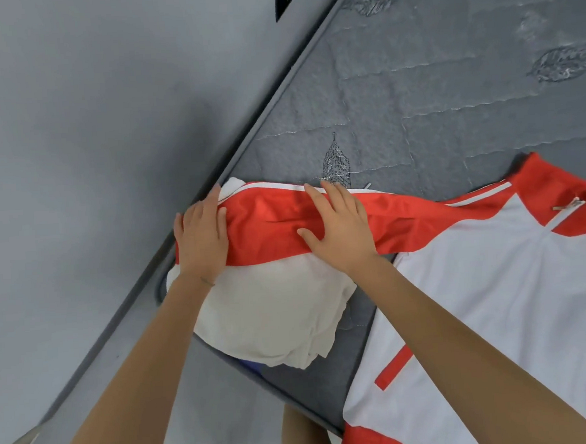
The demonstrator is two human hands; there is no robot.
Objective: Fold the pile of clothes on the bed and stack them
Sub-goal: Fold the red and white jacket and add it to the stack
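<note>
A white and red zip jacket (478,296) lies flat on the grey quilted bed (414,94), its collar at the right. Its red sleeve (275,229) stretches left across a folded cream garment (273,319) at the bed's corner. My left hand (201,237) lies flat on the sleeve's cuff end, fingers straight. My right hand (336,229) presses flat on the middle of the sleeve, fingers spread. A bit of blue cloth (249,367) peeks out under the cream garment.
The bed's edge (245,135) runs diagonally from the top centre to the lower left. Beyond it is grey floor (75,166). Quilted bed surface stretches above and right of the jacket.
</note>
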